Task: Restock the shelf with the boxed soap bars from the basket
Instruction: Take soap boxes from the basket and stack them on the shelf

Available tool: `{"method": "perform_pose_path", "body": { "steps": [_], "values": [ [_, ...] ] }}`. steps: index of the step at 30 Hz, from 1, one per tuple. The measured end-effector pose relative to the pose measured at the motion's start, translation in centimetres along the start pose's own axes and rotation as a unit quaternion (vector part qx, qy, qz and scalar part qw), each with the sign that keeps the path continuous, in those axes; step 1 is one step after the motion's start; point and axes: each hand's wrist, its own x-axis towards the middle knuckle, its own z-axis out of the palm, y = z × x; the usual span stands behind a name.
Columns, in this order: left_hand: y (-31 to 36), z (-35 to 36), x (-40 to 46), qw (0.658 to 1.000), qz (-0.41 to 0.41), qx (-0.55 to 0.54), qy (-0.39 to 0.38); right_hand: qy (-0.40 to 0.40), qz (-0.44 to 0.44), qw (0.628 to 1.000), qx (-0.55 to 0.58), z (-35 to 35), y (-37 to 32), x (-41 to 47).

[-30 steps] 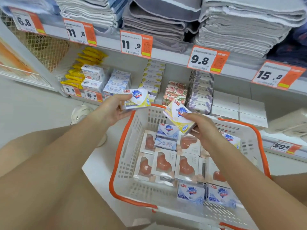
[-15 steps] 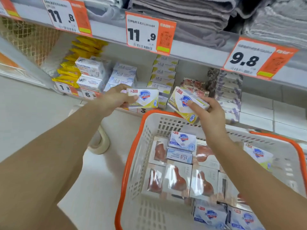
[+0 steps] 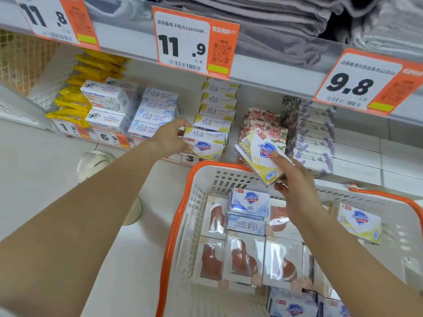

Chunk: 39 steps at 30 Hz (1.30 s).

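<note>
**A:** ok so where are your hands at right now?

**B:** Your left hand (image 3: 170, 139) is up at the middle of the frame, fingers curled round the left end of a yellow Safeguard soap box (image 3: 204, 145). That box sits at the front of the yellow row (image 3: 216, 106) on the lower shelf (image 3: 357, 165), right above the shelf-edge price tag (image 3: 193, 158). Thumb is on top, the other fingers wrap the near side.

**A:** and the right one?

**B:** Your right hand (image 3: 295, 191) is just right of center, over the back rim of the basket (image 3: 180, 223). It pinches a second yellow soap box (image 3: 259, 156), tilted, with the logo face toward you. Thumb presses on the front face, the other fingers curl under the lower end. That box is in the air in front of the floral-wrapped soaps (image 3: 261, 122), not touching the shelf.

**A:** what's left in the basket?

**B:** Plenty. Two blue Safeguard boxes (image 3: 249, 202) are stacked near the top center, white boxes with reddish soap showing (image 3: 242, 259) fill the middle, one more yellow box (image 3: 359, 223) leans at the right wall, and more blue boxes (image 3: 295, 305) lie at the bottom edge of the frame.

**A:** anything else on the shelf?

**B:** Blue boxes (image 3: 155, 110) and goat soap boxes (image 3: 105, 99) to the left, lavender packs (image 3: 309, 136) to the right.
</note>
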Motion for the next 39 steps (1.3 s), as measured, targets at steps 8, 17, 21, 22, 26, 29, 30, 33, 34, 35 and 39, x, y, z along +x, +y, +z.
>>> {"method": "perform_pose_path", "body": {
  "steps": [8,17,21,22,26,29,30,33,34,35,39],
  "values": [
    [-0.6,0.6,0.8,0.996,0.019,0.072,0.042,0.002,0.009,1.000,0.009,0.2,0.2,0.1],
    [-0.3,1.4,1.5,0.987,0.021,0.126,0.092,0.003,0.016,1.000,0.025,0.4,-0.2,-0.1],
    [0.1,2.0,1.9,0.983,0.029,0.136,0.117,0.002,0.017,0.999,0.031,0.4,-0.2,0.0],
    [0.3,2.2,2.1,0.982,0.034,0.138,0.125,-0.001,0.015,0.999,0.033,0.4,-0.2,0.0],
    [0.8,3.1,2.6,0.978,0.040,0.135,0.156,-0.008,0.008,0.999,0.039,0.3,-0.2,0.2],
    [1.0,3.5,3.0,0.971,0.036,0.157,0.177,-0.014,0.006,0.999,0.039,0.2,-0.1,0.3],
    [1.1,3.6,3.2,0.969,0.031,0.166,0.181,-0.015,0.005,0.999,0.039,0.2,-0.1,0.3],
    [1.0,3.7,3.4,0.966,0.006,0.191,0.175,-0.020,-0.007,0.999,0.027,0.1,-0.2,0.4],
    [0.9,3.8,3.6,0.966,-0.002,0.196,0.170,-0.023,-0.014,0.999,0.020,0.0,-0.3,0.5],
    [0.7,3.9,3.7,0.966,-0.010,0.197,0.167,-0.026,-0.021,0.999,0.013,0.0,-0.4,0.5],
    [0.3,4.3,4.3,0.967,-0.043,0.185,0.169,-0.033,-0.034,0.999,-0.003,-0.3,-0.4,0.8]
  ]
}}
